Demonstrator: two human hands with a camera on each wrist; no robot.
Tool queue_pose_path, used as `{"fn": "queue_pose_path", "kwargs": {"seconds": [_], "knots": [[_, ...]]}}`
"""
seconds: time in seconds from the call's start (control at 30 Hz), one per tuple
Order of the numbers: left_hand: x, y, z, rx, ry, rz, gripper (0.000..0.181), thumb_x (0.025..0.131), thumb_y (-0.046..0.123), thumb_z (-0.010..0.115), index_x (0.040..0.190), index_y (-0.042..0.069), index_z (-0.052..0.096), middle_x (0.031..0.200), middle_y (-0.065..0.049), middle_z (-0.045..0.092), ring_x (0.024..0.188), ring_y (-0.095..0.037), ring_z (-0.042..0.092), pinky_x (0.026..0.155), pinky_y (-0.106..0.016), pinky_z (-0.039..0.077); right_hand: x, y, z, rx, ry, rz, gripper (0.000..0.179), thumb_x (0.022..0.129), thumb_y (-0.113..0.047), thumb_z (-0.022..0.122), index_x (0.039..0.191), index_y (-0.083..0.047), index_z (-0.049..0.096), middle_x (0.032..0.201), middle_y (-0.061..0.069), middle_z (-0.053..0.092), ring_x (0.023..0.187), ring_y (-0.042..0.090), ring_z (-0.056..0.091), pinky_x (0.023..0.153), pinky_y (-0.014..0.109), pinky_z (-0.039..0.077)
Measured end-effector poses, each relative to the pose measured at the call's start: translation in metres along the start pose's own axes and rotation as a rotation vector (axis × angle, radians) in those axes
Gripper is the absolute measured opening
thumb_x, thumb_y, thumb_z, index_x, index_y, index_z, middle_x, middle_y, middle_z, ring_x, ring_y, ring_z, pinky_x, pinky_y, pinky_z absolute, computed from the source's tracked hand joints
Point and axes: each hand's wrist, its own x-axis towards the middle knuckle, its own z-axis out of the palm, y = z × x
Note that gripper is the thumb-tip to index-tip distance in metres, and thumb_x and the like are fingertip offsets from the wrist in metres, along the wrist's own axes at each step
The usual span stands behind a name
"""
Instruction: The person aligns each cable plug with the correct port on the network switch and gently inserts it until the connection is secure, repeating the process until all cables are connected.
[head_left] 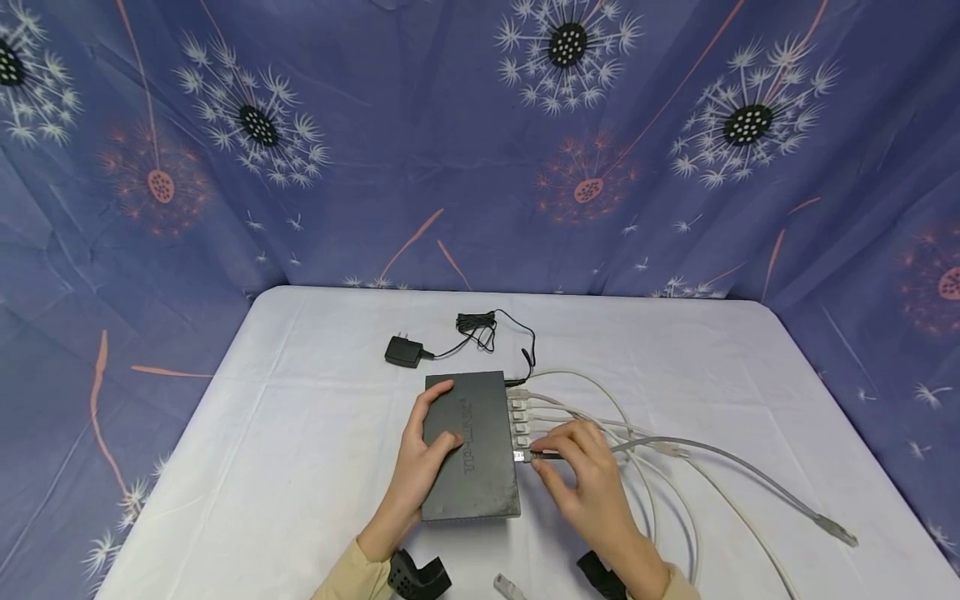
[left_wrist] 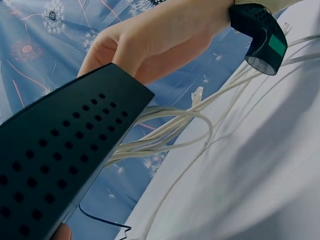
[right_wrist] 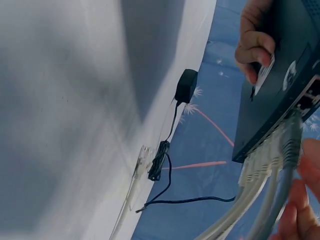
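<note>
A black network switch is held by my left hand, its thumb on the top face and fingers around the left edge. My right hand pinches the boot of a grey network cable at the switch's right side. Its plug sits at a port beside a row of white cables; how far in it is, I cannot tell. Several white network cables are plugged into neighbouring ports. Vent holes mark the switch's side in the left wrist view.
A black power adapter with a bundled cord lies behind the switch, its lead running to the switch. The grey cable's other end lies at the right. A loose clear plug is near the front edge of the white table.
</note>
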Motion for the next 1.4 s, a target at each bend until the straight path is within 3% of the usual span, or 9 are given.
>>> {"fn": "queue_pose_path", "kwargs": {"seconds": [0.13,0.27,0.37,0.53,0.7,0.83,1.13,1.27,1.4], "knots": [[-0.002,-0.002,0.001,-0.02,0.011,0.002,0.064,0.082,-0.001,0.054,0.14,0.026,0.045,0.15,0.001,0.028,0.138,-0.024,0.021,0.101,-0.054,0.018,-0.003,-0.005,-0.001,-0.054,0.033,0.009,0.029,0.072,-0.002,0.077,0.099,-0.011,0.07,0.093,-0.002,0.059,0.087,0.019,0.051,0.082,0.03,0.037],[-0.002,-0.004,0.003,-0.034,0.046,-0.004,0.065,0.081,0.0,0.054,0.139,0.026,0.045,0.149,0.001,0.029,0.137,-0.024,0.022,0.101,-0.054,0.017,-0.008,-0.01,-0.002,-0.05,0.019,0.066,0.039,0.071,-0.001,0.079,0.107,-0.009,0.068,0.085,-0.007,0.056,0.075,0.009,0.052,0.067,0.019,0.04],[-0.003,-0.006,0.005,-0.052,0.082,-0.013,0.065,0.081,0.0,0.054,0.139,0.027,0.045,0.15,0.001,0.029,0.136,-0.024,0.023,0.102,-0.053,0.017,-0.013,-0.014,-0.001,0.022,-0.049,0.172,0.043,0.075,-0.003,0.077,0.116,-0.008,0.063,0.08,-0.013,0.055,0.068,0.002,0.052,0.058,0.017,0.043],[-0.006,-0.009,0.011,-0.083,0.139,-0.026,0.064,0.081,0.0,0.054,0.139,0.026,0.045,0.15,0.0,0.027,0.136,-0.025,0.024,0.102,-0.052,0.021,-0.018,-0.02,0.003,0.205,-0.159,0.322,0.051,0.083,-0.005,0.071,0.13,-0.006,0.051,0.085,-0.01,0.061,0.069,0.001,0.059,0.061,0.023,0.05],[-0.012,-0.013,0.019,-0.094,0.18,-0.01,0.063,0.082,-0.001,0.053,0.139,0.025,0.044,0.151,0.0,0.027,0.138,-0.025,0.018,0.102,-0.053,0.018,-0.021,-0.024,0.006,0.35,-0.208,0.449,0.058,0.087,-0.006,0.067,0.138,-0.006,0.041,0.092,-0.002,0.064,0.071,0.007,0.063,0.066,0.027,0.051],[-0.015,-0.018,0.023,-0.1,0.197,-0.001,0.063,0.082,-0.003,0.053,0.139,0.023,0.044,0.151,-0.001,0.027,0.139,-0.024,0.015,0.102,-0.054,0.016,-0.023,-0.024,0.007,0.395,-0.223,0.523,0.057,0.088,-0.007,0.067,0.139,-0.007,0.041,0.092,0.0,0.064,0.071,0.009,0.063,0.068,0.028,0.051],[-0.02,-0.023,0.026,-0.11,0.2,-0.035,0.062,0.082,0.0,0.055,0.138,0.022,0.044,0.15,-0.003,0.026,0.138,-0.024,0.015,0.104,-0.053,0.013,-0.028,-0.015,0.007,0.427,-0.216,0.48,0.057,0.085,-0.005,0.07,0.136,-0.003,0.046,0.091,0.003,0.062,0.074,0.009,0.061,0.068,0.027,0.052],[-0.022,-0.024,0.025,-0.126,0.152,-0.036,0.061,0.085,0.004,0.059,0.14,0.022,0.042,0.151,-0.004,0.024,0.139,-0.024,0.014,0.105,-0.053,0.011,-0.03,-0.012,0.004,0.44,-0.228,0.488,0.056,0.085,-0.006,0.07,0.136,-0.004,0.046,0.092,0.004,0.062,0.076,0.01,0.061,0.07,0.027,0.052],[-0.024,-0.024,0.02,-0.181,0.074,-0.041,0.068,0.087,0.004,0.059,0.145,0.026,0.032,0.149,-0.006,0.027,0.134,-0.023,0.027,0.105,-0.044,0.02,-0.033,-0.007,0.0,0.451,-0.259,0.481,0.056,0.087,-0.007,0.069,0.138,-0.005,0.045,0.094,0.005,0.062,0.079,0.011,0.062,0.072,0.028,0.052]]}}
